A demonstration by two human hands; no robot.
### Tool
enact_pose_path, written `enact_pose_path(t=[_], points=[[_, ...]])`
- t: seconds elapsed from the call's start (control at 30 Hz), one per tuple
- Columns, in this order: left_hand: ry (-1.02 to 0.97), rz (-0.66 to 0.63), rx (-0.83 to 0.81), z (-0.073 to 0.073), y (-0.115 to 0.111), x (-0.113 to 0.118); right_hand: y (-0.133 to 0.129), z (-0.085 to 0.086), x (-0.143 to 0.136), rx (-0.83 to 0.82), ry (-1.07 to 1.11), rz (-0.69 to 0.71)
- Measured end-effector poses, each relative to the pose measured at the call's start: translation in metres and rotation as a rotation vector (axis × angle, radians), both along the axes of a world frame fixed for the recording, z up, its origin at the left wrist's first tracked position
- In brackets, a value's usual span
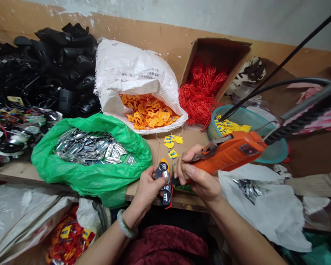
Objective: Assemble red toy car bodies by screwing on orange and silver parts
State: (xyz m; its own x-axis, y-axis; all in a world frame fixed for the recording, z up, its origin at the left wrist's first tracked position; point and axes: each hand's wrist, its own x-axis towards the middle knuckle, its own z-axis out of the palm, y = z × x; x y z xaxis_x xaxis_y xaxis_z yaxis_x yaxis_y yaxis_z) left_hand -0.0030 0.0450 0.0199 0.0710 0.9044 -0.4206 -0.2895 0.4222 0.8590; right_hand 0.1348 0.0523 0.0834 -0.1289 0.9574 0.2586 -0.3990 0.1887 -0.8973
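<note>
My left hand, with a pale bangle on its wrist, grips a small black toy car chassis with silver, red and orange parts. An orange electric screwdriver lies in my right hand, fingers wrapped round its front end. Its dark tip points left at the chassis; whether they touch is hard to tell. Just beyond my hands, several small yellow pieces with blue marks lie on the cardboard-covered bench.
Around the bench stand a green bag of silvery strips, a white sack of orange parts, a carton with red frames and a teal basin of yellow pieces. Black parts pile up left. Cables cross the upper right.
</note>
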Motion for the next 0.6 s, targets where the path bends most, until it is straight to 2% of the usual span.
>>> enact_pose_path(t=[0.37, 0.6], points=[[0.016, -0.012, -0.014, 0.000, -0.001, 0.000, 0.000, 0.001, -0.001, -0.016, -0.071, 0.081], [-0.003, -0.001, 0.041, -0.008, -0.002, 0.000, 0.003, 0.017, -0.006, -0.049, -0.163, 0.169]])
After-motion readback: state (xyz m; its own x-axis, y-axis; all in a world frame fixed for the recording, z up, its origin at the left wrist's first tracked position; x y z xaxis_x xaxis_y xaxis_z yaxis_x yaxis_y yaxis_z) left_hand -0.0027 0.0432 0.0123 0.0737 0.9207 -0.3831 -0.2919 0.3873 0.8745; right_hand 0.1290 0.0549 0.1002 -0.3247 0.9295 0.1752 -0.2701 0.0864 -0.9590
